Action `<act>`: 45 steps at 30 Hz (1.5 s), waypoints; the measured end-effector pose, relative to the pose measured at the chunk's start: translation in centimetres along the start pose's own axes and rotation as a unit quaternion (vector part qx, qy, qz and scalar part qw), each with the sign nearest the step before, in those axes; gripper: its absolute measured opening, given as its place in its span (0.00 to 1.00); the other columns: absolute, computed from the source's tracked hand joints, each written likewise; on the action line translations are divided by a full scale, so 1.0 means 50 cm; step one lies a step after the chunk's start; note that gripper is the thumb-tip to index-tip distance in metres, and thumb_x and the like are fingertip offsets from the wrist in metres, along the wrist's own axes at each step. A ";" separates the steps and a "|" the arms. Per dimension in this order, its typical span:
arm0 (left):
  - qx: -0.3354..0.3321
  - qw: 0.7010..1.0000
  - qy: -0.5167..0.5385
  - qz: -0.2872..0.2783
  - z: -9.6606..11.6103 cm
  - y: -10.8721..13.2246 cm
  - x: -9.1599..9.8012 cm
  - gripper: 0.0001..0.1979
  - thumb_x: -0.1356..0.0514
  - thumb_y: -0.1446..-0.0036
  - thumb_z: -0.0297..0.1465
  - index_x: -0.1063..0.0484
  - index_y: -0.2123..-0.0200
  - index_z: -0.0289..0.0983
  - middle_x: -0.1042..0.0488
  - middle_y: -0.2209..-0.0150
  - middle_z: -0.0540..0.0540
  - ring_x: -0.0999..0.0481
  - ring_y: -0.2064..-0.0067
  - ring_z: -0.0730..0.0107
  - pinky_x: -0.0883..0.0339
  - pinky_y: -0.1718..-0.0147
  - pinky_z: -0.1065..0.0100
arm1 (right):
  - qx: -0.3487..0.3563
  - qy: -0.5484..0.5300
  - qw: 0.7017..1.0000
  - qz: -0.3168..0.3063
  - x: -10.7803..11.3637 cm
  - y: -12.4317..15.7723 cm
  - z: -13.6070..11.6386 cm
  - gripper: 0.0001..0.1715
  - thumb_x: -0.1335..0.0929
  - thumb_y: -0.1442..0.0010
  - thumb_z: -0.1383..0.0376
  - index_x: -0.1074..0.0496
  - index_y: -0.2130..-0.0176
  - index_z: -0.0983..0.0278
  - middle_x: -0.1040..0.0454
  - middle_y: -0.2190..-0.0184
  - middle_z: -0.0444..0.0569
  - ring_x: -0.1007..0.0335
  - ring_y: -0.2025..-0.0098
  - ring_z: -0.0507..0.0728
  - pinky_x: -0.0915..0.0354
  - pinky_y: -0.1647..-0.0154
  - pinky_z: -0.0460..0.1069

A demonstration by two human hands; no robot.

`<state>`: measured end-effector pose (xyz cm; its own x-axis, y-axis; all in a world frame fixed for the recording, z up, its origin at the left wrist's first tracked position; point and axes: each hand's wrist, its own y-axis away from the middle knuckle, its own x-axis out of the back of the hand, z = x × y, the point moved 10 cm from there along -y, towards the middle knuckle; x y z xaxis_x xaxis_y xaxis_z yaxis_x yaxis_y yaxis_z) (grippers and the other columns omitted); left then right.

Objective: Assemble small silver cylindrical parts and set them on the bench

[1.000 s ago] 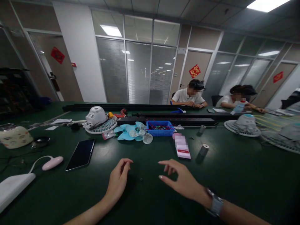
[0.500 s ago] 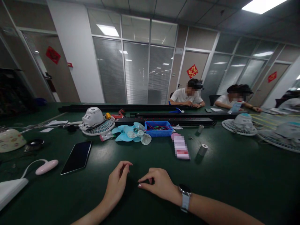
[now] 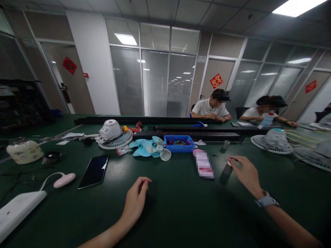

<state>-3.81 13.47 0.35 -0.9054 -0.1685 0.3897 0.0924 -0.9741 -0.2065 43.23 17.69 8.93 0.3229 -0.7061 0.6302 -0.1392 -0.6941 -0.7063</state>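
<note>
My left hand rests on its edge on the dark green table, fingers loosely curled, and nothing shows in them. My right hand, with a watch on its wrist, reaches out to the right. Its fingertips are pinched together at the top of a small grey cylinder that stands tilted on the table. What the pinch holds, if anything, is too small to see. A pink and white packet lies just left of the cylinder.
A black phone, a pink oval device on a white cable and a white box lie to the left. Further back are a blue fan blade, a blue tray, white fan grilles and a second cylinder. Two people sit across the table.
My right hand pinched at a tiny dark speck on the table in front of me, then swung right and forward to the grey cylinder. My left hand has stayed in place.
</note>
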 end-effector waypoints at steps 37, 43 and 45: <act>-0.026 1.000 -0.010 0.013 0.005 0.002 0.003 0.13 0.50 0.38 0.38 0.28 0.61 0.39 0.30 0.72 0.51 0.28 0.68 0.68 0.35 0.67 0.69 | -0.111 -0.097 0.985 -0.088 -0.092 0.072 0.106 0.37 0.30 0.48 0.47 0.33 0.46 0.64 0.24 0.53 0.57 0.23 0.58 0.62 0.29 0.57 0.56; -0.035 0.999 -0.031 0.007 0.017 0.005 -0.002 0.13 0.50 0.38 0.37 0.28 0.61 0.39 0.29 0.71 0.51 0.27 0.68 0.68 0.35 0.67 0.68 | -0.148 -0.107 0.982 -0.057 -0.066 0.072 0.102 0.36 0.28 0.51 0.48 0.30 0.50 0.68 0.22 0.58 0.59 0.23 0.58 0.63 0.30 0.53 0.57; -0.039 0.999 -0.037 0.009 0.017 0.004 -0.002 0.13 0.50 0.38 0.37 0.28 0.61 0.38 0.29 0.71 0.51 0.26 0.68 0.68 0.35 0.67 0.68 | -0.150 -0.128 0.980 -0.036 -0.046 0.070 0.066 0.36 0.28 0.50 0.48 0.30 0.50 0.68 0.22 0.58 0.58 0.23 0.59 0.62 0.30 0.54 0.57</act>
<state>-3.37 13.15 1.04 -0.8708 -0.1985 0.4499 0.0725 -0.9568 -0.2817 45.09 17.36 3.93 0.5612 -0.6215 0.5466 -0.3638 -0.7784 -0.5116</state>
